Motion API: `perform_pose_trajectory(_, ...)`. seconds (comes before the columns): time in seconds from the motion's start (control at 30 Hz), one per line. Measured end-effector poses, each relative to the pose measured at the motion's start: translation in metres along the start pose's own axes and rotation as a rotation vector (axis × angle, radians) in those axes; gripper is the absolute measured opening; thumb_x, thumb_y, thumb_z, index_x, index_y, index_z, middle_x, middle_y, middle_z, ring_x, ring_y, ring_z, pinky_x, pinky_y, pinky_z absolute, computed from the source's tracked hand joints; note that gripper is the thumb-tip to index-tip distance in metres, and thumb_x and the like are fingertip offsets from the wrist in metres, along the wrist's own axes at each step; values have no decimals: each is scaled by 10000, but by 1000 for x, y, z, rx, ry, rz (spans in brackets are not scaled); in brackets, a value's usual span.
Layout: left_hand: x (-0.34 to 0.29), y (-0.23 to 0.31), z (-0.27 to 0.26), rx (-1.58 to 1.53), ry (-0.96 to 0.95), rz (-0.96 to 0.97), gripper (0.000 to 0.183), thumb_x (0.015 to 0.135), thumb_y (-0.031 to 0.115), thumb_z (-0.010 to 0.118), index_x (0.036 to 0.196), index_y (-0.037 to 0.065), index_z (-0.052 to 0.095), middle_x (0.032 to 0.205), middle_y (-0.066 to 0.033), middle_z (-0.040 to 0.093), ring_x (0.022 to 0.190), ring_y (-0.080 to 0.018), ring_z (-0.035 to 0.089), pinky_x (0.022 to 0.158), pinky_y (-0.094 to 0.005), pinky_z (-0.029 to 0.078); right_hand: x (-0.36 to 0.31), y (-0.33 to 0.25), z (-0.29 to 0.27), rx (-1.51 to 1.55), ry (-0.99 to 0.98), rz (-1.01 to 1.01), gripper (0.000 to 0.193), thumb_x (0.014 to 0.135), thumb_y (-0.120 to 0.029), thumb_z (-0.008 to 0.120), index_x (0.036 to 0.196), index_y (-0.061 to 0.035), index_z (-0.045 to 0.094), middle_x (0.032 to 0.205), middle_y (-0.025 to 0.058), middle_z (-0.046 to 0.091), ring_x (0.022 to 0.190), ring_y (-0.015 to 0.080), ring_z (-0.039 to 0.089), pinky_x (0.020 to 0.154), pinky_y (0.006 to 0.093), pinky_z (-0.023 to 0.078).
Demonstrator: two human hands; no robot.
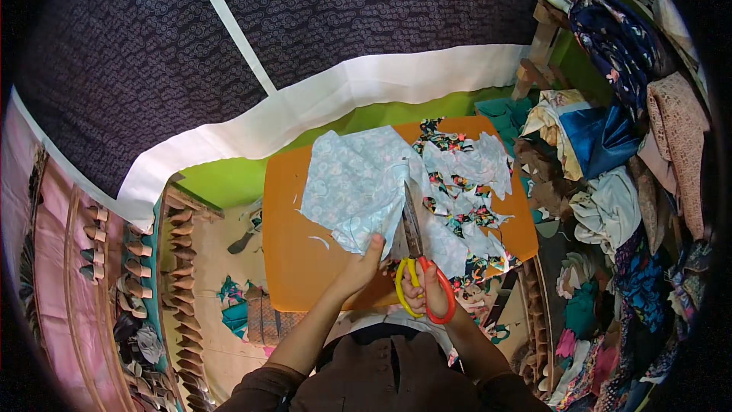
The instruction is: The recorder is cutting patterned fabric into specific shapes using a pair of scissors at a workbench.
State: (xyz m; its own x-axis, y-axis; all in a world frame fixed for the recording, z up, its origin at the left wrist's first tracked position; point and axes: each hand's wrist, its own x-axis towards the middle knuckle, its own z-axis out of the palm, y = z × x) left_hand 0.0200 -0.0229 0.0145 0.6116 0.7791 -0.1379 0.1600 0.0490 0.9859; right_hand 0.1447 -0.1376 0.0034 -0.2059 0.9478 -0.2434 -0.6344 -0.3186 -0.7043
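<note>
My right hand (425, 290) is closed round the handles of a pair of scissors (412, 233), one loop yellow and the other red. The blades point away from me and reach into a pale blue patterned cloth (354, 175). My left hand (367, 267) grips the near edge of that cloth, thumb on top; its other fingers are mostly hidden underneath. The cloth lies over an orange table (290, 259). On the table's right side are several cut scraps (457, 198), some pale and some black with a floral print.
Heaps of fabric (610, 206) fill the right side. Wooden shoe lasts (183, 282) stand in rows on the left, with more racks (95, 236) beside them. A dark patterned curtain (366, 8) with a white border hangs beyond the table. Small scraps (236, 305) lie on the floor.
</note>
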Motion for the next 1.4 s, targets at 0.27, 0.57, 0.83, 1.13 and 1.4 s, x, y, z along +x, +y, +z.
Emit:
perform_pose_trajectory(0.27, 2, -16, -4, -43, -29, -10, 403, 876, 407, 304, 864, 27, 440, 660, -10, 407, 560, -98, 394, 498, -236, 354, 9, -5, 1, 61, -95, -31, 588, 704, -707, 218, 927, -180, 352, 638, -47, 285, 440, 39, 217, 379, 175, 199)
perform_pose_trajectory(0.57, 7, -11, -14, -30, 92, -124, 483, 874, 381, 330, 1116, -32, 400, 1078, -93, 444, 1007, -173, 394, 897, -279, 280, 9, -12, -5, 53, 19, 201, 506, 782, -605, 283, 953, -134, 356, 646, -63, 297, 466, 28, 235, 404, 165, 226)
perform_pose_trajectory(0.83, 37, 13, -63, -865, 107, 104, 471, 863, 393, 317, 1181, 46, 345, 1096, -95, 481, 1005, -211, 469, 867, -341, 359, -8, -29, -26, -135, -244, 320, 406, 838, -448, 377, 1006, -78, 359, 693, -54, 348, 523, 23, 320, 443, 153, 284)
perform_pose_trajectory(1.13, 37, 35, -51, -1047, -225, 11, 504, 873, 405, 243, 1216, 41, 307, 1172, -158, 424, 1071, -285, 423, 908, -403, 324, 31, -44, -42, -149, 103, -99, 272, 863, -333, 370, 836, -64, 399, 696, 52, 465, 414, 74, 359, 383, 196, 336)
perform_pose_trajectory(1.4, 41, 16, -33, -1042, -214, -168, 516, 866, 440, 243, 1204, 60, 331, 1178, -97, 424, 1076, -239, 417, 917, -379, 317, 67, -56, -11, -229, 179, -248, 313, 687, -10, 613, 814, -116, 347, 623, -24, 356, 411, 44, 331, 340, 201, 250)
